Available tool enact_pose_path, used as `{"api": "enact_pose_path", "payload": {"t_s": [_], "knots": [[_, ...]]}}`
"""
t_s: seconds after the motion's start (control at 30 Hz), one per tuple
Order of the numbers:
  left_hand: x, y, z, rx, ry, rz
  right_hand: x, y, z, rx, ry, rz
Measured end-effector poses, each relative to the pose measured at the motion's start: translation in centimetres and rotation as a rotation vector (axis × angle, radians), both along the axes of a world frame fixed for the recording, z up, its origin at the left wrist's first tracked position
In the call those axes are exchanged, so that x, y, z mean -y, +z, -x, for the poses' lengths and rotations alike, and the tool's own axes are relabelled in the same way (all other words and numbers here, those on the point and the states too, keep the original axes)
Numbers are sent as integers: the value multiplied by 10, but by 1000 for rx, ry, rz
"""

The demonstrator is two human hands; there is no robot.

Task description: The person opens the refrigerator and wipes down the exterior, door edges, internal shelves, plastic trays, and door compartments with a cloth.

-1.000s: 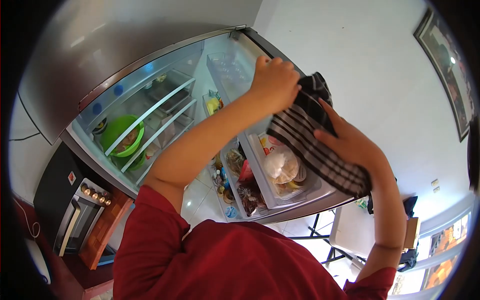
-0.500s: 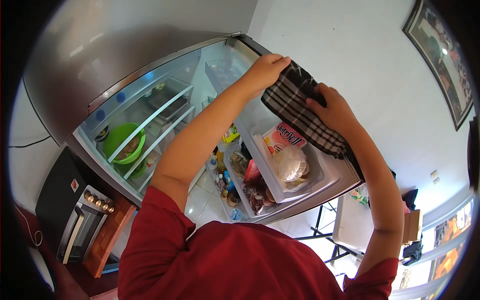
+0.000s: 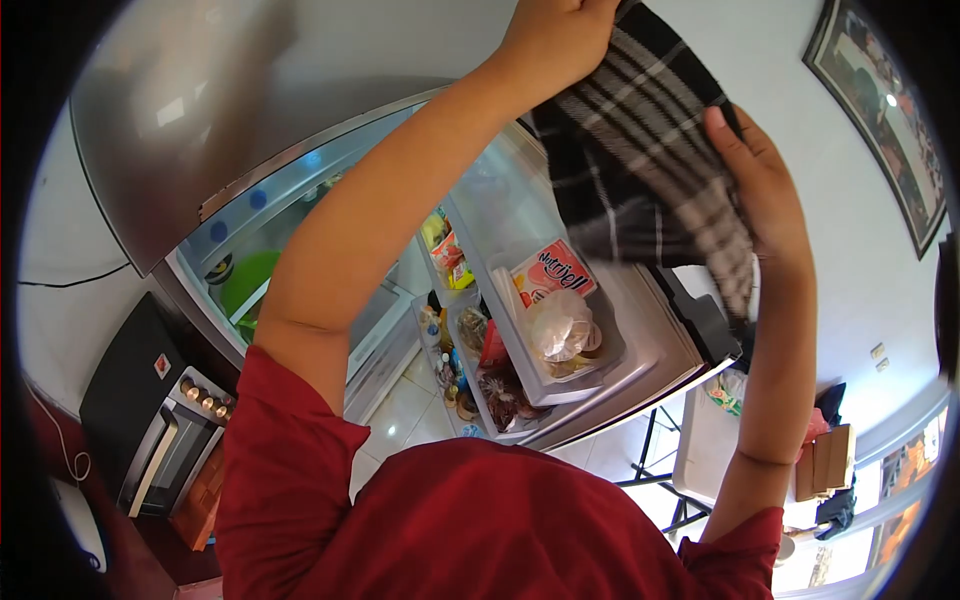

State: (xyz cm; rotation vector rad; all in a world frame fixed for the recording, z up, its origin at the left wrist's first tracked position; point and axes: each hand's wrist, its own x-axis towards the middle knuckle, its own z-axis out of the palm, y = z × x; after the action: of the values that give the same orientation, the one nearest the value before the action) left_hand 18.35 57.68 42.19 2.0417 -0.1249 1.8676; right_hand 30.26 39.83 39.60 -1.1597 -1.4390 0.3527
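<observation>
Two bare hands are holding one checked cloth (image 3: 640, 150), black and grey with pale lines, above the one open fridge door (image 3: 650, 355). The left hand (image 3: 560, 40) is gripping the cloth's upper edge, the higher hold above the fridge door; its grip is folding around the fabric with no gap showing, though the fingertips are partly running out of view. The right hand (image 3: 768, 190) is pinching the cloth's side edge, above the outer end of the fridge door; its grip is nearly closed, the thumb lying on the near face and the fingers curling behind. One lower corner of the cloth is hanging near the fridge door's dark edge; whether the two are touching cannot be told.

Inside the fridge door, one bin (image 3: 580, 388) is holding one red and white box (image 3: 560, 272) reading "Nutrijell", and one clear plastic bag (image 3: 560, 325) is sitting just beside it. One yellow packet (image 3: 458, 275) is resting in another bin of the fridge door, its lettering showing too small to read.

Left of the fridge door, one green bowl (image 3: 250, 282) is sitting inside the fridge, and one oven (image 3: 180, 450) is showing four knobs (image 3: 203, 397). Right of the fridge door, one white table (image 3: 700, 455) is standing near one cardboard box (image 3: 828, 462), and one framed picture (image 3: 885, 120) is hanging higher up.
</observation>
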Motion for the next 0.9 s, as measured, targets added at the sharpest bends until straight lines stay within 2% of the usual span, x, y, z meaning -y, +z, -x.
{"api": "enact_pose_path", "payload": {"t_s": [0.07,0.13,0.2,0.27,0.33,0.4,0.63,0.77,0.83,0.87,0.9], "knots": [[5,-1,-3,-42,35,9,8,7,-5,-48,-1,33],[2,-9,-11,-292,116,-9,17,10,-13,301,-318,87],[-11,-24,-27,-517,183,-83,20,2,-33,580,-412,231],[-35,-54,-44,-721,226,-229,24,-18,-30,904,-642,349],[-36,-88,-53,-673,217,-195,28,-31,-15,879,-513,624],[-30,-105,-65,-809,68,-206,30,-47,-3,802,-331,817],[-28,-111,-74,-925,-74,-172,24,-46,7,767,-324,839],[-43,-106,-75,-988,47,-82,-12,-54,-9,734,-328,786],[-68,-117,-79,-846,256,-71,-37,-58,-12,780,-385,742],[-77,-124,-78,-842,255,-73,-50,-60,-13,826,-436,700],[-85,-132,-74,-732,350,-40,-63,-60,-15,829,-440,699]]}}
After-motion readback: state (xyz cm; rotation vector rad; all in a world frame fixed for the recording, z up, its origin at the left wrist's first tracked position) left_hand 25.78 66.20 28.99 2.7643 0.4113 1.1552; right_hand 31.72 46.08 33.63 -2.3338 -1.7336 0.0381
